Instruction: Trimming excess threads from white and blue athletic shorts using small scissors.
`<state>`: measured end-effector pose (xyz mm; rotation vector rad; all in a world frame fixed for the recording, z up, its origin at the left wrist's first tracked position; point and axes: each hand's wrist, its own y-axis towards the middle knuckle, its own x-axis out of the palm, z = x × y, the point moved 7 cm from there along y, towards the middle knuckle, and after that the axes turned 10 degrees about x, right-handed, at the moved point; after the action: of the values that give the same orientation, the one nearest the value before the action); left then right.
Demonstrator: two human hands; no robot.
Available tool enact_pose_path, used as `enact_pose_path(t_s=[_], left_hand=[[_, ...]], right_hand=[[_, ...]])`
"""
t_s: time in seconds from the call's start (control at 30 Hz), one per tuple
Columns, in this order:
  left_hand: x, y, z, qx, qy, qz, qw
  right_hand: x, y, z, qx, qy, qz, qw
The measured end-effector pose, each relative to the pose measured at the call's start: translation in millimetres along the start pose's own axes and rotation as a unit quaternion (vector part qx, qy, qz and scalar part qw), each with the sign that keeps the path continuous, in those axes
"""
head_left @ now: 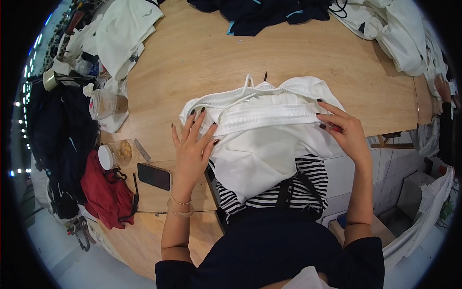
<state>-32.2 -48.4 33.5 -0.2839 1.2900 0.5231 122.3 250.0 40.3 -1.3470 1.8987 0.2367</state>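
Note:
A white garment (262, 132) with a ribbed elastic waistband and a drawstring lies across the near edge of a wooden table (202, 58) and hangs down over my lap. My left hand (192, 144) rests flat on its left side, fingers spread, pressing the fabric near the waistband. My right hand (344, 127) is at the right end of the waistband with the fingers curled onto the cloth; a small red object shows at its fingertips.
A black phone (154, 176), a clear jar with a white lid (115, 154) and a red bag (108, 192) sit at the table's left. White garments (120, 33) are piled far left and far right (399, 33), dark garments (260, 14) at the back. Another person's hand (442, 86) shows at right.

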Motion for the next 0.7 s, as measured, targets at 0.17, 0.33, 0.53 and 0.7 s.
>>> enact_pose_path(t_s=[0.17,0.33,0.53,0.7], left_hand=[[0,-5,4,-0.011,-0.035,0.022,0.999],[-1,-6,7,-0.023,-0.055,0.045,0.997],[-7,-12,2,-0.010,-0.091,0.113,0.989],[-23,-14,12,-0.034,-0.133,0.223,0.965]], right_hand=[[2,-1,0,-0.012,0.041,0.015,0.999],[1,0,-1,-0.012,0.027,0.024,0.999],[17,11,-14,-0.034,0.022,0.035,0.999],[-2,18,-25,-0.070,0.154,-0.038,0.985]])
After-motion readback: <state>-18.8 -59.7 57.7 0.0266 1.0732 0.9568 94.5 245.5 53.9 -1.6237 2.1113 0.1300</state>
